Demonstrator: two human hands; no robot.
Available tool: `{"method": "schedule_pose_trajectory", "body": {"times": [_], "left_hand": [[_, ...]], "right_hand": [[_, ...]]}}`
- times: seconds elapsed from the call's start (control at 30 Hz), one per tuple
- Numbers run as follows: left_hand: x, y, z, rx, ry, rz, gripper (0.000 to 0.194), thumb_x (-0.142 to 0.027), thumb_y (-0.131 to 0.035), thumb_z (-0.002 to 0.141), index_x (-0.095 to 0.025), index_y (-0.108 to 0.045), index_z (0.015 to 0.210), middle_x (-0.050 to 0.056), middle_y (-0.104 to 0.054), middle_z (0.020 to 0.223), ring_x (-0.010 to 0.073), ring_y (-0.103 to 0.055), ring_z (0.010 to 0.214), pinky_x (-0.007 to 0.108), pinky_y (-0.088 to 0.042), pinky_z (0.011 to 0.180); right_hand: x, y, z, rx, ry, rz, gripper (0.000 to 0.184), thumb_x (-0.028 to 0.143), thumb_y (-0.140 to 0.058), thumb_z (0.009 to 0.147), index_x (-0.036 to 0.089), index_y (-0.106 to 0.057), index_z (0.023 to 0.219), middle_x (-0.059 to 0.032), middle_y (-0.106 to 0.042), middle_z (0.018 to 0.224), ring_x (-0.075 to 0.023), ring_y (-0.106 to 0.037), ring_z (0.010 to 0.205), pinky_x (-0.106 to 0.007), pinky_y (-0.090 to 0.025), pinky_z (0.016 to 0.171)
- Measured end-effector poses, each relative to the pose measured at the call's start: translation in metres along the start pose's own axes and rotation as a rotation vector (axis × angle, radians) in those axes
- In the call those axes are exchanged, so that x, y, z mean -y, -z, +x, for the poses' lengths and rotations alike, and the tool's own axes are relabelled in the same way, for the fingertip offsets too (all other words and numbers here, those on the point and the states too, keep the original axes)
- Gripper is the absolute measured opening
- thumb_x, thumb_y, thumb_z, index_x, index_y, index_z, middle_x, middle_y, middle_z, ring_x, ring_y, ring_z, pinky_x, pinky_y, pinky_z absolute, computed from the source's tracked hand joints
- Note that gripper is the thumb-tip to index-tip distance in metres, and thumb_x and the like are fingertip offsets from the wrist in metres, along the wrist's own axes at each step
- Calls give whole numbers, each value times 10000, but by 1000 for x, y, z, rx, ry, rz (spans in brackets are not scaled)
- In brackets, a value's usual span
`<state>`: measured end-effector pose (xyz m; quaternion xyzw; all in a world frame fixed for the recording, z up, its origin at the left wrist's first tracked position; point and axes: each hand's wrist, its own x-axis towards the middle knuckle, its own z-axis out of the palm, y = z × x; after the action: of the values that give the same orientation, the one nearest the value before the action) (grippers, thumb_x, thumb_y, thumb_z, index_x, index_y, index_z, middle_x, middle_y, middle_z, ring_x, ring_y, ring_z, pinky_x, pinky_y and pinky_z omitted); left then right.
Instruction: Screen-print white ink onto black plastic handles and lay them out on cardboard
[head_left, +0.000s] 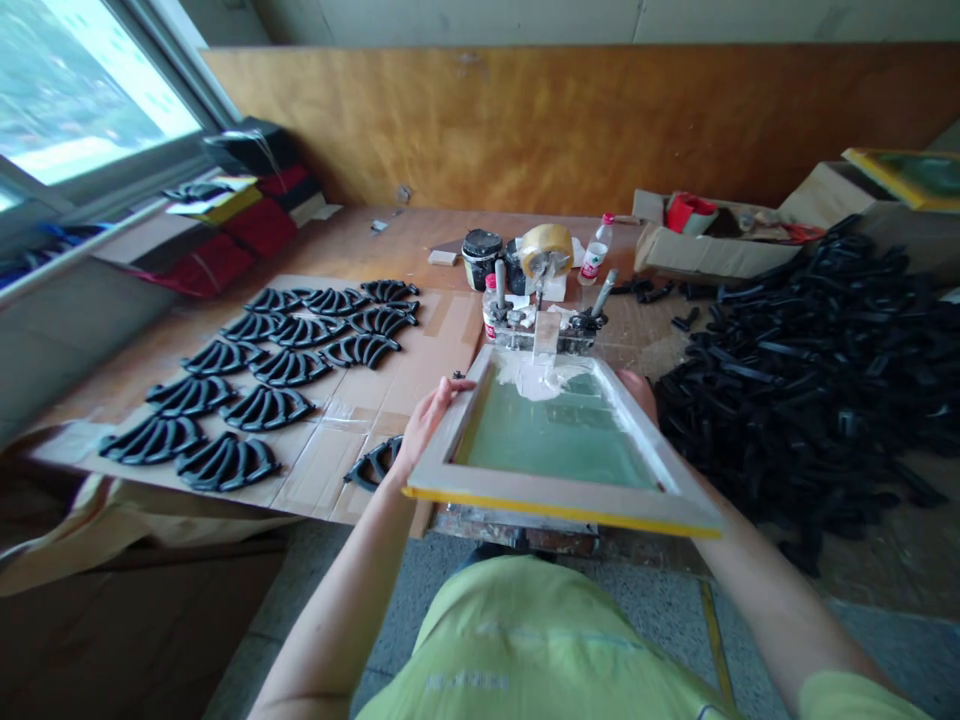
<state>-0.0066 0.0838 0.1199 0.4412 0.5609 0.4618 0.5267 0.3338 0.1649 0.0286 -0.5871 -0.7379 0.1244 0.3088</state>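
Note:
A screen printing frame [559, 492] with green mesh is tilted up in front of me, its near bar edged in yellow. My left hand [429, 425] is closed on its left side, a fingertip over the edge. My right hand [639, 392] is at the right side, partly hidden behind the bar, and seems closed on it too. White ink [536, 380] is smeared on the far end of the mesh, where a flat pale scraper [546, 335] stands. Metal hinge clamps [589, 322] are at the far bar. What lies under the frame is mostly hidden.
Black fan-shaped parts [289, 367] lie in rows on cardboard [442, 330] at left. One more [373, 465] sits near my left wrist. Black pieces are heaped [787, 390] at right. Behind the clamps stand an ink tub [480, 260], a tape roll [546, 250] and a bottle [596, 250].

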Motion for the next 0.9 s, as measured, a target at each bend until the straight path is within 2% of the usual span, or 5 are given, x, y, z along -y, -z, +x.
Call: {"method": "schedule_pose_trajectory", "body": {"times": [0.17, 0.3, 0.43, 0.67, 0.9], "left_hand": [[79, 3, -17, -1, 192, 45, 686, -539, -619, 770, -222, -487, 1363, 1, -683, 802, 142, -593, 629, 227, -455, 566], [117, -5, -11, -91, 182, 118, 666, -511, -606, 778, -199, -497, 1356, 23, -696, 828, 175, -636, 724, 265, -497, 654], [124, -6, -7, -120, 162, 155, 561, -506, -610, 775, -197, -602, 1244, 41, -717, 892, 209, -653, 838, 298, -510, 757], [126, -3, -7, -136, 172, 137, 527, -505, -628, 761, -197, -638, 1188, 53, -723, 943, 232, -653, 909, 315, -511, 804], [129, -3, -8, -77, 179, 75, 597, -544, -591, 784, -174, -583, 1253, 55, -711, 899, 196, -651, 790, 278, -512, 690]], "right_hand": [[39, -1, 55, -91, 194, -105, 451, 294, -554, 856, 188, -531, 1294, -130, -502, 1288, -283, -488, 1176, -458, -404, 1016], [86, -29, 73, 187, 292, -296, 274, 228, -617, 826, 153, -608, 1090, -128, -614, 1056, -267, -536, 1033, -383, -449, 887], [96, -40, 46, 379, 311, -351, 92, 194, -561, 857, 139, -617, 904, -130, -646, 921, -246, -546, 928, -335, -422, 816], [86, -12, 14, 543, 674, -162, 129, 101, -527, 821, 179, -629, 813, -49, -639, 809, -193, -547, 850, -273, -388, 710], [84, -29, 0, 330, 635, -160, 209, 74, -479, 850, 166, -659, 906, -78, -664, 924, -210, -542, 925, -294, -415, 771]]}}
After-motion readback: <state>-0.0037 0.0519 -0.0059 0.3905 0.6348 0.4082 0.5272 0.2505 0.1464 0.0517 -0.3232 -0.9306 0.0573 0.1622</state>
